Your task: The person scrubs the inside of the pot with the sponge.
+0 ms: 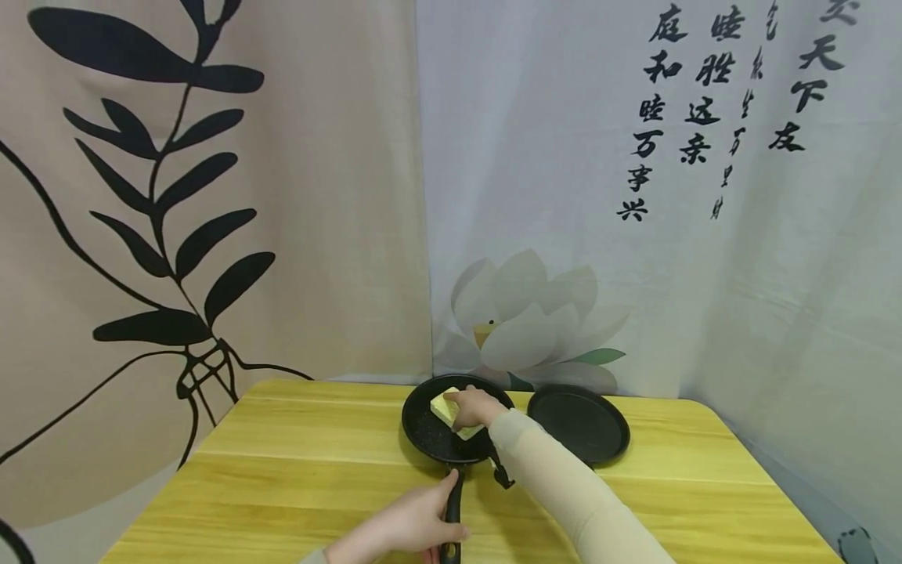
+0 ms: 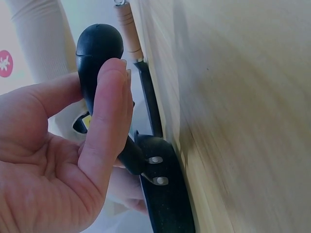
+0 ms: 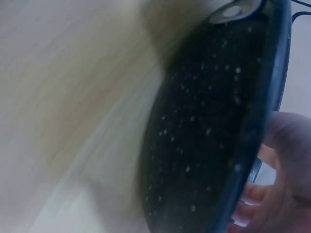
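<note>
A black frying pan [image 1: 417, 427] with pale speckles on its outer side sits on the wooden table. My left hand [image 1: 419, 518] grips its black handle [image 1: 453, 501], and the left wrist view shows thumb and fingers around the handle [image 2: 99, 41]. Inside the pan lies a pale yellow sponge-like pad [image 1: 441, 407]. My right hand [image 1: 478, 409] holds this pad against the pan's inner surface, one finger stretched over its top. In the right wrist view the pan's side [image 3: 199, 136] hides the pad and part of the right hand [image 3: 284, 179].
Just right of the frying pan lies a flat black pan [image 1: 578, 427]; its wooden handle [image 2: 127, 31] appears in the left wrist view. The wooden table [image 1: 303, 462] ends at a printed curtain [image 1: 338, 235] behind both pans. A small black piece [image 1: 502, 474] hangs under the right wrist.
</note>
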`<move>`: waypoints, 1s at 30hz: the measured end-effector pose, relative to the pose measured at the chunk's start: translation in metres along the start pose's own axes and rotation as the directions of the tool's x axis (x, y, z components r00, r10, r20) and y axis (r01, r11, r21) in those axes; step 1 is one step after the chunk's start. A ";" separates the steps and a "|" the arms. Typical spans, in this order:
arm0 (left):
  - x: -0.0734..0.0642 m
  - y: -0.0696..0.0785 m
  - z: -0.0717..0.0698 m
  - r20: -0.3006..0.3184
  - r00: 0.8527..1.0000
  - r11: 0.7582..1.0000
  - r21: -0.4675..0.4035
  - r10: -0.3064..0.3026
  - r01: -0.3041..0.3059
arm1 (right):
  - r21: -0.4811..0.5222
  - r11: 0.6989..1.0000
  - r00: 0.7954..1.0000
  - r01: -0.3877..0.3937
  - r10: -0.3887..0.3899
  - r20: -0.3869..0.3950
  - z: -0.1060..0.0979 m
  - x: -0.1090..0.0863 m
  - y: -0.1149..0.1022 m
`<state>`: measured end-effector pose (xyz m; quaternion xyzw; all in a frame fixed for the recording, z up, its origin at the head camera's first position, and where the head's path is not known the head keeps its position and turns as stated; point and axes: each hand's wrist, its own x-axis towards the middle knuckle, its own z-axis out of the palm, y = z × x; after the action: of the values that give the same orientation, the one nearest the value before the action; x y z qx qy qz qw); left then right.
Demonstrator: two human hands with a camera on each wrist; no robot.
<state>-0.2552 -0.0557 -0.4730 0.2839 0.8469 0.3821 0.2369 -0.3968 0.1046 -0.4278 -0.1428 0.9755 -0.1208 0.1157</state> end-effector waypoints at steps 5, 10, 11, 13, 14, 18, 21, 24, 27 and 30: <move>-0.003 0.005 0.001 -0.024 1.000 0.999 -0.034 0.020 -0.021 | -0.008 1.000 1.000 -0.004 0.004 -0.014 0.001 0.001 0.009; -0.013 0.025 -0.004 -0.002 1.000 0.995 -0.100 0.007 -0.007 | -0.046 0.999 1.000 0.010 -0.010 -0.011 0.000 -0.001 0.014; -0.015 0.028 -0.005 -0.004 1.000 0.992 -0.123 0.001 -0.001 | -0.043 0.999 1.000 0.010 -0.010 -0.008 0.000 -0.002 0.015; -0.011 0.021 -0.004 0.019 1.000 0.997 -0.074 0.004 -0.003 | -0.041 0.999 1.000 0.012 -0.012 -0.001 -0.001 -0.005 0.015; -0.009 0.018 -0.004 0.023 1.000 0.998 -0.070 0.002 0.000 | -0.038 0.999 1.000 0.012 -0.012 0.003 -0.002 -0.006 0.016; -0.002 0.004 -0.001 0.030 1.000 0.999 -0.043 0.003 -0.001 | -0.031 0.999 1.000 0.011 -0.011 0.011 -0.002 -0.012 0.016; -0.001 0.003 0.000 0.032 0.999 0.999 -0.043 0.002 0.000 | -0.024 1.000 1.000 0.007 -0.007 0.012 -0.002 -0.015 0.015; -0.005 0.011 -0.001 0.022 1.000 0.997 -0.073 -0.011 0.013 | -0.025 1.000 1.000 0.005 -0.005 0.011 -0.001 -0.018 0.015; -0.010 0.019 -0.002 0.011 1.000 0.997 -0.078 0.003 -0.002 | -0.041 0.999 1.000 0.017 -0.016 0.010 0.000 -0.021 0.013; -0.014 0.026 -0.004 0.000 1.000 0.995 -0.103 0.012 -0.012 | -0.045 0.999 1.000 0.029 -0.029 0.001 0.001 -0.024 0.011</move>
<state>-0.2396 -0.0527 -0.4479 0.2766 0.8242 0.4266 0.2492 -0.3770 0.1219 -0.4274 -0.1597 0.9758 -0.1007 0.1107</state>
